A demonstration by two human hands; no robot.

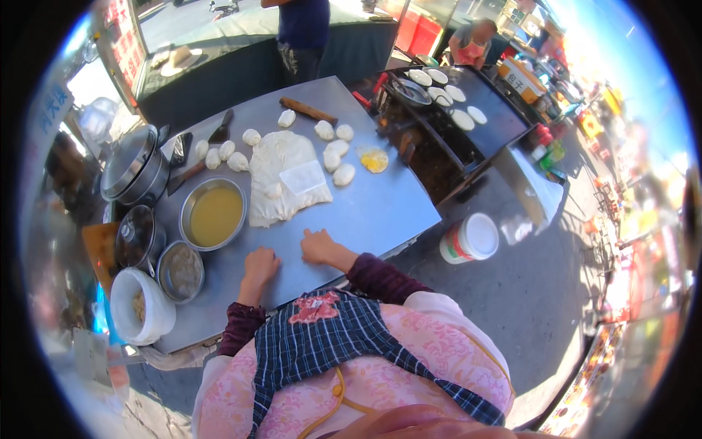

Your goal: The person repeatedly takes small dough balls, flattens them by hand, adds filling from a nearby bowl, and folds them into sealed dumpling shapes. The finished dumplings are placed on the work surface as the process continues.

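My left hand (260,270) rests as a loose fist on the metal tabletop (296,266), close to the bowl of yellow liquid (215,215). To its right, my right hand (321,248) also lies curled on the table, knuckles forward. Nothing shows in either hand, though the palms are hidden. Just beyond them spreads a large flat slab of dough (274,164), with a translucent rectangular sheet (303,178) on it, perhaps a plastic scraper. Dough balls lie on both sides, one group at the left (227,150) and another at the right (332,159).
Left are a lidded steel pot (134,164), a glass-lidded pan (140,233), a steel bowl (181,271) and a white tub (141,307). A wooden rolling pin (308,110) lies at the back. Flatbreads (463,119) sit on a griddle (496,118); a bucket (470,237) stands right. Two people are beyond.
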